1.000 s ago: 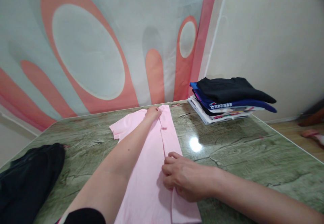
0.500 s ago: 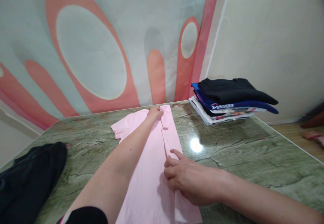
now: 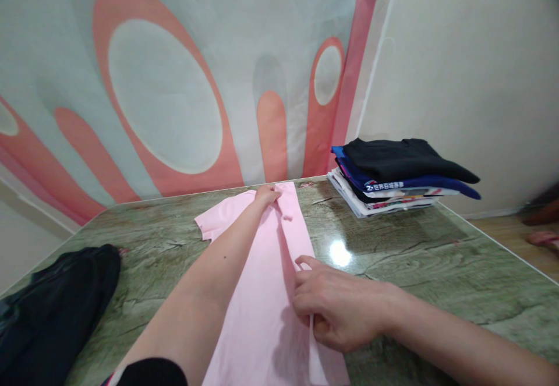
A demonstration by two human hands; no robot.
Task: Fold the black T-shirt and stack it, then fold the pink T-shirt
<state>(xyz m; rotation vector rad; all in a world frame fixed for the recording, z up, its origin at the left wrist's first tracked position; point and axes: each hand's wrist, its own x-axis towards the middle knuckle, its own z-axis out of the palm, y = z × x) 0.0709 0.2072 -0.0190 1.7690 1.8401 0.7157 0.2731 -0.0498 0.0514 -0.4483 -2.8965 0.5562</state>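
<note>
A pink T-shirt (image 3: 257, 293) lies lengthwise on the table, its right side folded inward over the body with that sleeve turned back on top. One short sleeve sticks out at the upper left. At the far end, near the collar, my left hand (image 3: 265, 195) is closed on the cloth of the fold. Lower down, my right hand (image 3: 327, 301) pinches the edge of the folded flap and holds it slightly raised, its index finger stretched along the top. My left forearm crosses over the shirt and covers part of it.
A stack of folded clothes (image 3: 406, 162), black on top with blue and white below, sits at the table's back right. Dark clothing (image 3: 65, 298) lies at the left. The wood-patterned table (image 3: 393, 252) meets a patterned wall covering at the back.
My right hand has moved slightly right and closed on the flap's edge, which now lifts off the shirt. My left hand stays near the collar. The view has shifted a little.
</note>
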